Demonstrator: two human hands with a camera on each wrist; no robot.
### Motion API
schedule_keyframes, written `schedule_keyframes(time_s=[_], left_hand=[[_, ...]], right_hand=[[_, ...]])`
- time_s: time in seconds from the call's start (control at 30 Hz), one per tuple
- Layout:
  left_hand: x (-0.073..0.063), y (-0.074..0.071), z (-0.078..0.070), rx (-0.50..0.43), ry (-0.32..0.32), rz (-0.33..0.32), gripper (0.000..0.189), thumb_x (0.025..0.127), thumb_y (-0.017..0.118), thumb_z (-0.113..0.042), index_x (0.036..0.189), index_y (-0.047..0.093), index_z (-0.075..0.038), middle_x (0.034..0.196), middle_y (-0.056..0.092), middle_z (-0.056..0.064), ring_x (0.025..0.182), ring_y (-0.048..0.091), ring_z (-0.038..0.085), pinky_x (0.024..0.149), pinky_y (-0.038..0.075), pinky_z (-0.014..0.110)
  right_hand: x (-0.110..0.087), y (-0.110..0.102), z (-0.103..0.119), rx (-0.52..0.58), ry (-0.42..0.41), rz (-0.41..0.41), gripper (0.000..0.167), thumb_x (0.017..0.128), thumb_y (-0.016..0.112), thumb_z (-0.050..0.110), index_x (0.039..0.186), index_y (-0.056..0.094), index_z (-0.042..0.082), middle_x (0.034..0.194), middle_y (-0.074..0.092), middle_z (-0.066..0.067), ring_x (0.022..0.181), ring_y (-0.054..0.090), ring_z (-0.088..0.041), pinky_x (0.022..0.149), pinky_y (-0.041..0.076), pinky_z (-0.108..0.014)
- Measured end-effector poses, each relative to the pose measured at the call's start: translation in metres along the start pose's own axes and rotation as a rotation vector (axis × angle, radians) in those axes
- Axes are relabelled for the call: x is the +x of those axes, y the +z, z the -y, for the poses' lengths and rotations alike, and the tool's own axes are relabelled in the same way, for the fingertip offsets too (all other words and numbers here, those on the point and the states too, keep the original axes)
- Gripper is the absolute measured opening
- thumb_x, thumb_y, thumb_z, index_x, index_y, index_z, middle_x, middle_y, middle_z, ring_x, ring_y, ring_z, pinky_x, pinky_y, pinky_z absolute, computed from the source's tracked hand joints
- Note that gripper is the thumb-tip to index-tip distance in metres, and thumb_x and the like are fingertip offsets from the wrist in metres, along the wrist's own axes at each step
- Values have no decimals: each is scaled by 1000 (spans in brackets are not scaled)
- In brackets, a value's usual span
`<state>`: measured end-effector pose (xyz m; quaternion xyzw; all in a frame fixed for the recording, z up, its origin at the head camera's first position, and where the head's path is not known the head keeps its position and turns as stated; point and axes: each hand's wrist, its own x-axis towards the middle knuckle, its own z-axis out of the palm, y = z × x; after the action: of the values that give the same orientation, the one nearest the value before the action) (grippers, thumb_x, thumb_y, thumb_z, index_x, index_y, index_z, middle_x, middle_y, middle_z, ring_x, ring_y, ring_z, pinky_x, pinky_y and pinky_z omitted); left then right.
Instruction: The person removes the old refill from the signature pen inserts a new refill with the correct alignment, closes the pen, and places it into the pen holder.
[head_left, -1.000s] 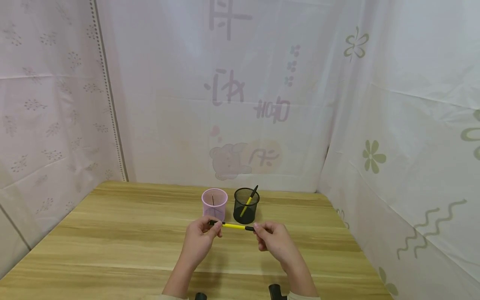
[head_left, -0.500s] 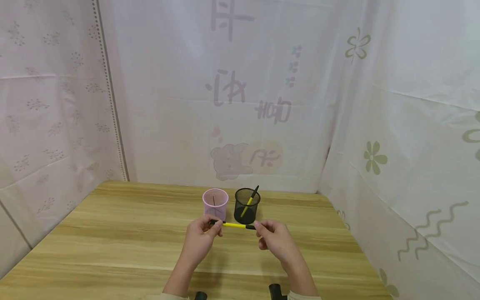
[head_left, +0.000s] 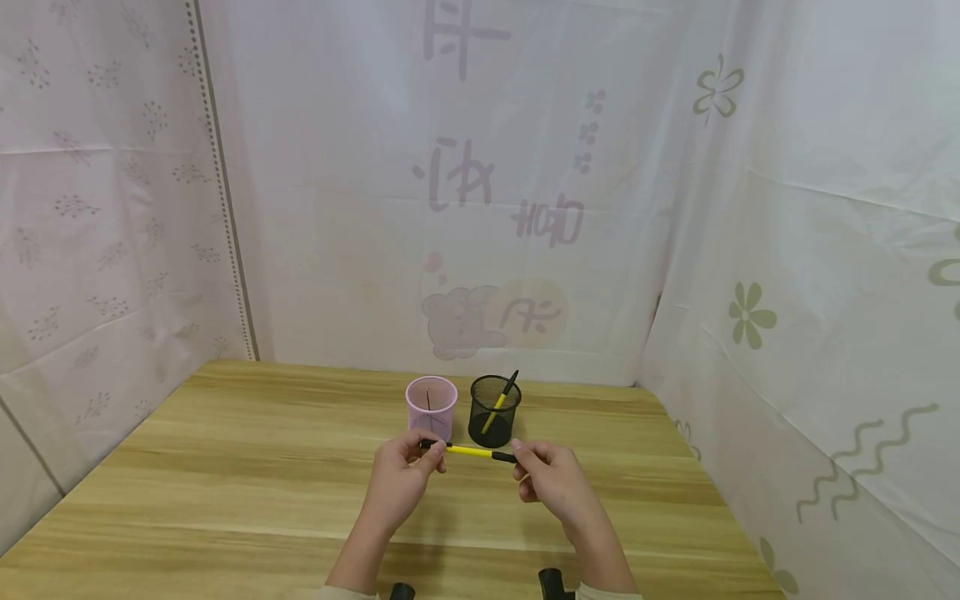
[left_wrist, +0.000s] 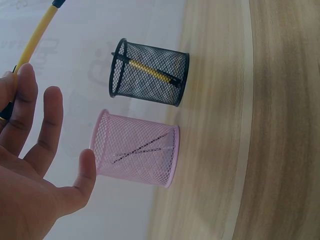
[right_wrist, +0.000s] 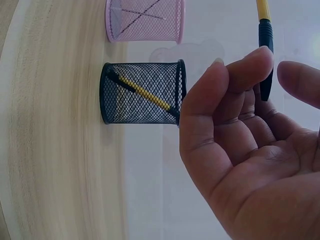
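A yellow pen with black ends [head_left: 470, 451] is held level above the table, in front of two mesh pen cups. My left hand [head_left: 401, 475] pinches its left end between thumb and finger; the left wrist view shows the other fingers spread loosely. My right hand [head_left: 553, 479] is at the pen's right end. In the right wrist view, a fingertip [right_wrist: 257, 65] touches the black tip [right_wrist: 266, 75], while the thumb stands slightly apart from it. Behind the pen stand a pink mesh cup [head_left: 409, 417] and a black mesh cup [head_left: 480, 433], the latter with another yellow-black pen [head_left: 498, 404] leaning inside.
Thin dark sticks [left_wrist: 140, 148] cross inside the pink cup. The wooden table [head_left: 262, 467] ends at hanging patterned cloths [head_left: 337, 250] at the back and sides. Two black cylindrical parts [head_left: 551, 581] show at the bottom edge near the wrists.
The right thumb has eased slightly away from the pen's right end, and more of the black tip shows. The left hand, pen and cups stay nearly in place.
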<state>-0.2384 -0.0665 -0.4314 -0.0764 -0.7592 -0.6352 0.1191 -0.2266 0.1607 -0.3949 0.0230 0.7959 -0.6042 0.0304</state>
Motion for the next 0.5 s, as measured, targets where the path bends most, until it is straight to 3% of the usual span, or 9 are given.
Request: schedule_keyframes(time_s=[0.23, 0.5], left_hand=[[0, 0, -1, 4, 11, -2, 9, 101, 70, -8, 96, 74, -2, 77, 72, 10, 75, 66, 11, 69, 46, 23], [0, 1, 0, 1, -17, 7, 9, 101, 70, -7, 98, 74, 0, 77, 72, 9, 77, 66, 14, 70, 46, 23]], right_hand=[[0, -1, -1, -10, 7, 10, 34, 109, 61, 29, 114, 70, -3, 85, 62, -5, 67, 57, -15, 70, 57, -31], [-1, -2, -3, -11, 9, 19, 32, 110, 60, 29, 104, 69, -1, 83, 61, -5, 68, 56, -16, 71, 57, -32]])
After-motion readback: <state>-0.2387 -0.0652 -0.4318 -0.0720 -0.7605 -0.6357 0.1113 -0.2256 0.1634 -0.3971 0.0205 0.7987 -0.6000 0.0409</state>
